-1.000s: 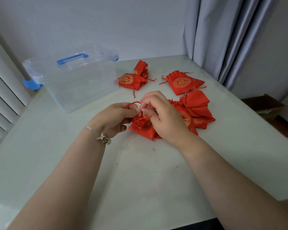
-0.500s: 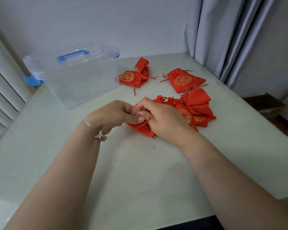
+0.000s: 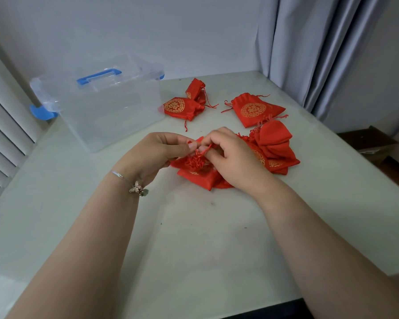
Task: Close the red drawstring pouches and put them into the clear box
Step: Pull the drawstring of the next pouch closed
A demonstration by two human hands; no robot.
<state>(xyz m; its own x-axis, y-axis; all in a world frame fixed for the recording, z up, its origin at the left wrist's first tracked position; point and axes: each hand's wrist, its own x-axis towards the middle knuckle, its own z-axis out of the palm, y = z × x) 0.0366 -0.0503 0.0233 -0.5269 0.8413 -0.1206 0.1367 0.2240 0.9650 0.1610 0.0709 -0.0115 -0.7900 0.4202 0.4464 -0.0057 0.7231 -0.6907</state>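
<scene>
A red drawstring pouch [image 3: 199, 174] lies on the table in front of me, its mouth gathered into a ruffle. My left hand [image 3: 154, 153] and my right hand [image 3: 230, 157] meet just above it, and each pinches the pouch's thin red cord. Behind my right hand is a heap of several red pouches [image 3: 274, 146]. Another pouch with a gold emblem [image 3: 253, 109] lies farther back, and two more [image 3: 182, 107] lie beside the clear box [image 3: 111, 111]. The box stands at the back left with a blue handle and shows nothing inside.
The pale table [image 3: 194, 249] ends at a front edge near my forearms and a right edge by grey curtains [image 3: 320, 49]. A white wall is behind. White slats run along the left. A brown cardboard box [image 3: 369, 141] sits on the floor at the right.
Both hands have lifted slightly above the pouch and drawn the cord up between their fingertips. The pouch's gathered mouth is now uncovered below them.
</scene>
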